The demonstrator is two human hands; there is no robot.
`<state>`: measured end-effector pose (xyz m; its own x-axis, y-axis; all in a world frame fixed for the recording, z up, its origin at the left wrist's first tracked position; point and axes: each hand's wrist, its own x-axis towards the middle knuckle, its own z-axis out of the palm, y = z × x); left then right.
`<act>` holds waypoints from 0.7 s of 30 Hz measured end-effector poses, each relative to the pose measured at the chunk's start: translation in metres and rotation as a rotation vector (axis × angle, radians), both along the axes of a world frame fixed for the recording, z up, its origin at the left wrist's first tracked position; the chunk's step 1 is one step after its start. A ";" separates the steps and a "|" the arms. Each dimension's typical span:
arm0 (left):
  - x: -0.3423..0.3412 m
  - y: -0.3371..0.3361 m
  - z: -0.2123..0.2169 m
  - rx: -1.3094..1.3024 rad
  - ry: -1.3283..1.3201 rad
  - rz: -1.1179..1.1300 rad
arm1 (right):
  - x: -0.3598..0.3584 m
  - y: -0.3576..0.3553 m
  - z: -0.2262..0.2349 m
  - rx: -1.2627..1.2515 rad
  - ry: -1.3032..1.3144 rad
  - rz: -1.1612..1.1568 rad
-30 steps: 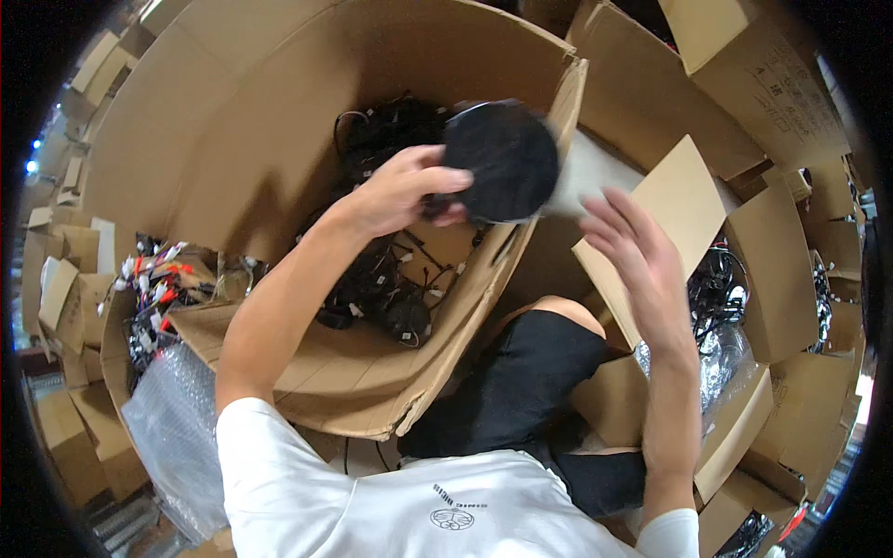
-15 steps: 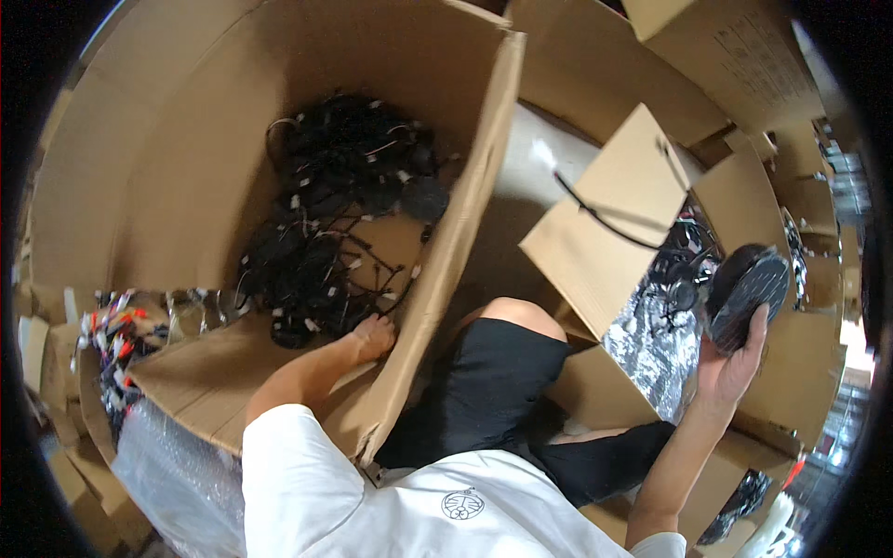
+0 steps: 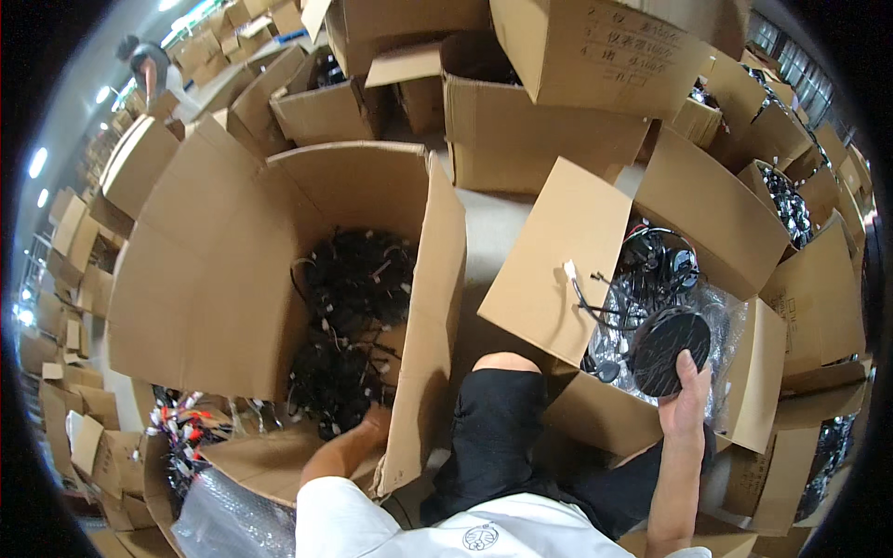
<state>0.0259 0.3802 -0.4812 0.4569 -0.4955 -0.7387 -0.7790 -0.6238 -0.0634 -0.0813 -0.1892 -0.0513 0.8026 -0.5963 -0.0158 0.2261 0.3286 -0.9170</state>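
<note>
In my right hand [image 3: 686, 405] is a round black disc-shaped unit [image 3: 668, 352], its scratched flat face turned up and my thumb pressed on its edge. A black cable [image 3: 605, 321] with a white connector [image 3: 570, 271] trails from it toward the flap on its left. Below it stands an open carton [image 3: 763, 372] holding more black units [image 3: 665, 265] and clear plastic wrap. My left hand [image 3: 375, 423] is down inside the big carton [image 3: 433, 307] on the left, beside a heap of black wired parts [image 3: 349, 307]. Its fingers are mostly hidden.
A carton flap [image 3: 558, 256] leans out between the two boxes. Bubble wrap [image 3: 228, 516] and colourful wire connectors [image 3: 191, 428] lie at the lower left. Many cartons surround me, a large one [image 3: 595, 56] at the back. Another person [image 3: 149, 70] is far off at the upper left.
My right hand has come inward with the black disc-shaped unit, now over the right carton with its flat face showing more. The view has lifted. My left hand is still in the left carton.
</note>
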 end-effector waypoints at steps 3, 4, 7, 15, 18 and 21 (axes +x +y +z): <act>0.030 -0.038 0.044 0.014 0.183 0.065 | -0.023 -0.013 -0.008 -0.036 0.105 -0.013; 0.037 -0.075 0.067 0.030 0.289 0.098 | -0.030 -0.020 -0.008 -0.061 0.108 -0.044; 0.087 -0.010 0.176 -0.044 0.203 0.281 | -0.024 -0.006 0.001 0.028 0.118 0.072; 0.099 -0.139 0.487 -1.798 0.350 1.032 | 0.014 0.023 0.051 -0.305 -0.035 0.275; 0.067 -0.216 0.524 -1.971 0.562 0.912 | 0.042 0.042 0.069 -0.318 -0.146 0.184; 0.040 -0.279 0.535 -2.023 0.726 0.797 | 0.057 0.062 0.066 -0.354 -0.245 0.211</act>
